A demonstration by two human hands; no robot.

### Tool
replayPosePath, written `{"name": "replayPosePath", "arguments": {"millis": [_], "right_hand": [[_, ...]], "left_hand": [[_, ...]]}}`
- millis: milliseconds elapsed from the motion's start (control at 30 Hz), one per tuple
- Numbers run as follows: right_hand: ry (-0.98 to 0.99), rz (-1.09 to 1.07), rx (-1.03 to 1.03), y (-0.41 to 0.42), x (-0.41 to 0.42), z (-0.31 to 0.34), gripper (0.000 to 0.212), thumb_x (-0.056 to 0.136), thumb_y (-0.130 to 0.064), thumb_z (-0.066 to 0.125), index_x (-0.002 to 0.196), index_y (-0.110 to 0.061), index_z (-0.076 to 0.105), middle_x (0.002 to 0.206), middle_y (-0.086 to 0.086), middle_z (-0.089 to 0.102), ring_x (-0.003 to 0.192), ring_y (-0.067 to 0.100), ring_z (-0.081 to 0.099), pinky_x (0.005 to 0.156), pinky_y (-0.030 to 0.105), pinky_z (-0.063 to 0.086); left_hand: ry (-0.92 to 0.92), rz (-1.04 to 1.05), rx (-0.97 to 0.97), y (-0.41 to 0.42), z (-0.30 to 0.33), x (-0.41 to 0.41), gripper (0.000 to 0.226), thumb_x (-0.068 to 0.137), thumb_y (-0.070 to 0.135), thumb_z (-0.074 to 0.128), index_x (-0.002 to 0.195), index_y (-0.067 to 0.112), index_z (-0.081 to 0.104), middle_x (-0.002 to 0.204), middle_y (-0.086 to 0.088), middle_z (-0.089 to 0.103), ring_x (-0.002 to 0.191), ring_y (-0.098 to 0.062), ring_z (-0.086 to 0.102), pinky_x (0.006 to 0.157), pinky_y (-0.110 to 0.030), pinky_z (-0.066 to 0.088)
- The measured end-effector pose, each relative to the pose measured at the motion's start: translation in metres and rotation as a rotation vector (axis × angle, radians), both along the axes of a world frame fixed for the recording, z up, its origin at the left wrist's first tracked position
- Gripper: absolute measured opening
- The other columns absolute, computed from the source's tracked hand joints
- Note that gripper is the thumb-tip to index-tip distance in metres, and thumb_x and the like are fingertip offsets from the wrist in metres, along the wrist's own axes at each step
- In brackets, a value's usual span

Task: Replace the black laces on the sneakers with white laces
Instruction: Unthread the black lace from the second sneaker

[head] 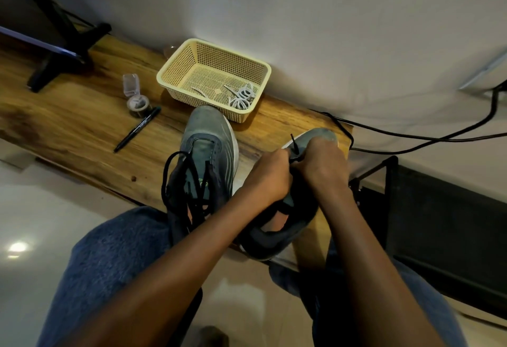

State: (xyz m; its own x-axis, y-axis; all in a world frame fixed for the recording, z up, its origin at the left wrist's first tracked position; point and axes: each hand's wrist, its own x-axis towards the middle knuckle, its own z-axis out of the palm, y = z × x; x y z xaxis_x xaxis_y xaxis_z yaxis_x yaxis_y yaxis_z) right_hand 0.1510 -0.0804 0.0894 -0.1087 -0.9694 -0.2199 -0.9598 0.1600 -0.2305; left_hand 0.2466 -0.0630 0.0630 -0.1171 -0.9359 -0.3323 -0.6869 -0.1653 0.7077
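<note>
The black lace (295, 151) is a thin, soft, limp cord with a stiff tip; judged light and easy to pull, it is best taken just behind the tip or at a crossing and drawn out one eyelet at a time. The right sneaker (279, 226) lies on the wooden table (82, 127) near its right end, with grey-green upper, dark collar and pale sole. The left hand (270, 176) and right hand (321, 165) are both closed over its forefoot, fingers pinching the lace, whose tip sticks up between them. The left sneaker (208, 154) stands just beside it, its black lace loosened and hanging in loops over the tongue. The white laces (241, 98) lie coiled in the cream basket (175, 66) behind the sneakers.
</note>
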Motion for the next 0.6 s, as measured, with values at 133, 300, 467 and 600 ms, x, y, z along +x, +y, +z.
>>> {"name": "replayPosePath", "arguments": {"millis": [133,300,467,600], "right_hand": [[0.014,0.051,-0.099,0.000,0.000,-0.009,0.016,0.088,-0.018,0.065,0.092,-0.002,0.064,0.095,0.017,0.066,0.092,0.033,0.063,0.064,0.035,0.044],[-0.207,0.109,0.086,-0.010,-0.010,-0.002,0.012,0.083,-0.012,0.067,0.083,0.000,0.066,0.080,0.015,0.064,0.078,0.026,0.061,0.061,0.031,0.042],[-0.406,0.240,0.264,-0.009,-0.024,0.012,0.007,0.080,-0.004,0.067,0.074,-0.003,0.064,0.071,0.011,0.060,0.065,0.016,0.054,0.060,0.028,0.044],[-0.453,0.265,0.323,-0.011,-0.033,0.014,0.015,0.081,-0.001,0.067,0.070,-0.008,0.059,0.066,0.007,0.058,0.057,0.012,0.053,0.057,0.027,0.046]], "left_hand": [[-0.006,0.028,-0.008,0.000,0.002,0.000,0.026,0.094,0.008,0.043,0.114,0.010,0.059,0.108,-0.016,0.065,0.099,-0.035,0.060,0.086,-0.046,0.050],[0.006,0.065,-0.036,0.003,0.004,0.000,0.028,0.092,0.006,0.047,0.116,0.012,0.060,0.107,-0.013,0.066,0.099,-0.032,0.061,0.084,-0.043,0.051],[0.009,0.099,-0.037,0.003,0.008,0.000,0.029,0.093,0.006,0.045,0.117,0.013,0.060,0.109,-0.014,0.066,0.101,-0.033,0.061,0.085,-0.043,0.051],[0.005,0.101,-0.036,0.003,0.010,-0.001,0.029,0.094,0.006,0.045,0.118,0.013,0.060,0.111,-0.014,0.065,0.103,-0.033,0.060,0.084,-0.041,0.050]]}}
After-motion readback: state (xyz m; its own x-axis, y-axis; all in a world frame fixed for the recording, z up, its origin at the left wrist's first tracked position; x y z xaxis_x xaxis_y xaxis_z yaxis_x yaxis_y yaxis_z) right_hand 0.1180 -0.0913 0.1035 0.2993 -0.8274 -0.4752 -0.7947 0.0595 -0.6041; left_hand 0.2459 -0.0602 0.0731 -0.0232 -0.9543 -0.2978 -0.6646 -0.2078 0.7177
